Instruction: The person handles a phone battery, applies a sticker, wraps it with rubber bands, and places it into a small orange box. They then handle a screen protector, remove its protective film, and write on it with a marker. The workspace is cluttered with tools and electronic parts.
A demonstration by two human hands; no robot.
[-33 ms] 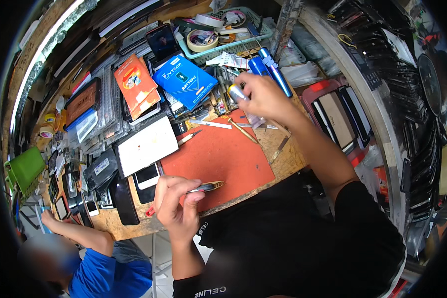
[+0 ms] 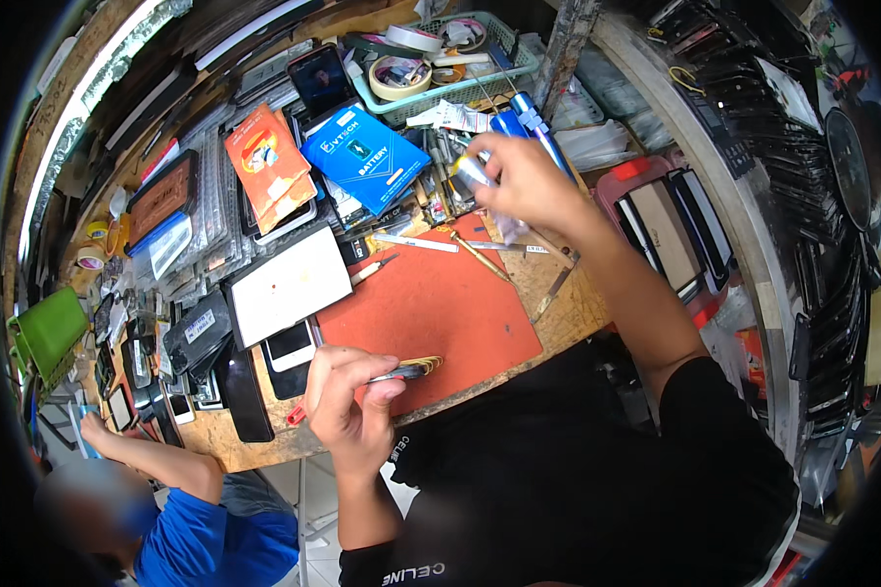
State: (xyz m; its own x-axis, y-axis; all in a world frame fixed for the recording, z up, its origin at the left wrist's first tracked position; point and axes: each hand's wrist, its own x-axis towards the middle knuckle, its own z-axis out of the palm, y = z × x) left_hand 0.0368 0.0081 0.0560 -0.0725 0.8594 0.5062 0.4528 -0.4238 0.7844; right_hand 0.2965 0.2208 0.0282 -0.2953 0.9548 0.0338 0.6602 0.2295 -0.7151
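Note:
Above the front edge of the red-orange mat (image 2: 440, 313), my left hand (image 2: 350, 396) pinches a small flat dark piece with a silvery edge and a gold-coloured tip (image 2: 416, 369). It is seen nearly edge-on, so I cannot tell its kind. My right hand (image 2: 533, 186) is raised over the mat's far right corner, its fingers curled round a short silvery-white cylinder with a yellow end (image 2: 470, 171), which is blurred. Under that hand lie a brass-coloured screwdriver (image 2: 480, 257) and a metal ruler strip (image 2: 416, 243). A craft knife (image 2: 372, 269) lies farther left.
A white board (image 2: 289, 289), phones (image 2: 289, 347) and a blue packet (image 2: 364, 159) crowd the left and back. Behind are a green basket of tape rolls (image 2: 450, 93) and blue tools (image 2: 533, 122). A person in blue (image 2: 215, 533) sits at lower left.
My right hand has shifted very slightly to the right and the cylinder in it has tilted. My left hand keeps its place, the dark piece turned a little.

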